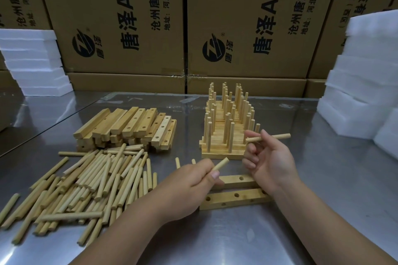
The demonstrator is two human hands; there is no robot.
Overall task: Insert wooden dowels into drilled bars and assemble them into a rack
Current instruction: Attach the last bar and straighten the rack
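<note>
Two bars (234,199) lie flat on the bench (323,211), close to the person and just below both hands. They run left to right, side by side, and their holes face up. The left hand (191,180) hangs over the left end of the bars. It pinches the left dowel (220,164) between thumb and fingers, and the free tip points up and to the right. The right hand (271,161) is above the right end, a bit higher and farther back. It pinches the right dowel (269,137), which lies almost level (its long end sticks out to the right). Both hands are curled, not spread. The left hand looks nearer to the bars. I think its dowel must tip upright and then go down into a hole. The loose pile (86,189) of dowels lies off to the left.
</note>
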